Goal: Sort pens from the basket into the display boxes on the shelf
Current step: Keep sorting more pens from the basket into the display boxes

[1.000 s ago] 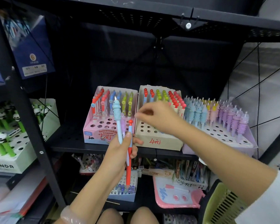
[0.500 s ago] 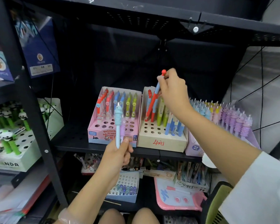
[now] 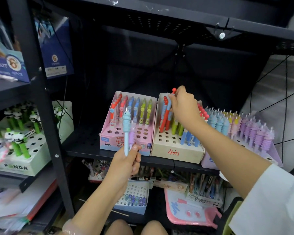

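Note:
My right hand [image 3: 183,107] pinches the red-topped pen [image 3: 167,114] by its upper end, its tip down among the back-left holes of the beige display box [image 3: 175,150] marked in red. My left hand [image 3: 126,161] grips two pens upright in front of the shelf: a light blue pen [image 3: 126,128] with a ribbed top and a lilac pen [image 3: 131,134] beside it. The pink display box [image 3: 124,145] stands left of the beige one, with red, blue and green pens in its back rows. A lilac display box [image 3: 268,158] of ribbed blue, yellow and purple pens stands on the right.
The black shelf edge [image 3: 159,162] runs under the boxes. A green PANDA pen box [image 3: 24,167] sits on the left shelf behind a black upright post [image 3: 46,116]. A yellow-green basket [image 3: 227,223] is at the lower right. Lower shelves hold more stationery and a pink board [image 3: 190,211].
My right hand took the red-topped pen out of my left hand, carried it up over the beige box and has lowered it into the back-left holes. My left hand stays put with two pens.

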{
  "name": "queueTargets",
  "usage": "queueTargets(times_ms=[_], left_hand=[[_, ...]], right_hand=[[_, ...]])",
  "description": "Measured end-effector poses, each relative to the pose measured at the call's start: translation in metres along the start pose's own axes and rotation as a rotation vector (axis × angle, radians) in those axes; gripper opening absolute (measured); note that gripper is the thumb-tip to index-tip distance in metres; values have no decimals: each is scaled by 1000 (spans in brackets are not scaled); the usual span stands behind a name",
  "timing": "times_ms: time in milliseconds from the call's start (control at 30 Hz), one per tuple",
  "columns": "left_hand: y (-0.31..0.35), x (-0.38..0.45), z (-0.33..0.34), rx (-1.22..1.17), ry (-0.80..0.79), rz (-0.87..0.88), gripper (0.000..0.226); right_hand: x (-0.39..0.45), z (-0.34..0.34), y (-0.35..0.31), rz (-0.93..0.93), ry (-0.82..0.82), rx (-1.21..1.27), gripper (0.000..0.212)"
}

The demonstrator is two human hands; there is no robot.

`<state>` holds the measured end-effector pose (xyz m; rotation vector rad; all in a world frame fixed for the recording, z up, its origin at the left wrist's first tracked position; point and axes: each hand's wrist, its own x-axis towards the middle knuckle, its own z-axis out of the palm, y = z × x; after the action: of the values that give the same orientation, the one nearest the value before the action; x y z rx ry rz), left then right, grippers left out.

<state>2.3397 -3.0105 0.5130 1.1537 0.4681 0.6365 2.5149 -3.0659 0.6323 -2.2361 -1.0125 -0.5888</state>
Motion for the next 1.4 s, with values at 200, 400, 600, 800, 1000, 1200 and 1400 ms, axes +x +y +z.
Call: queueTargets(times_ms=[200,400,600,800,1000,1200,1400], left_hand=[[-1,-1,1,-14,-1,1,20],[-1,-1,4,-16,-20,-2,28],[2,-2,9,-33,-55,22,28],[-2,-3,19,-37,-101,15,29],[-6,-4,49,67,-265,34,23],[-17,-9,108,39,-396,-35,27],[-40,-12,159,240,-477,-44,24]], right_hand=[[4,1,-4,-13,-322,-274,32],[2,-5,-9,-33,-359,-385,32],[-45,-1,-29,-108,-490,228,24],[-62,1,-20,205,-653,771,9],[-57,-31,21,227,-408,787,13],[-71,-69,82,278,-357,878,11],[-87,-105,143,308,-191,747,8]])
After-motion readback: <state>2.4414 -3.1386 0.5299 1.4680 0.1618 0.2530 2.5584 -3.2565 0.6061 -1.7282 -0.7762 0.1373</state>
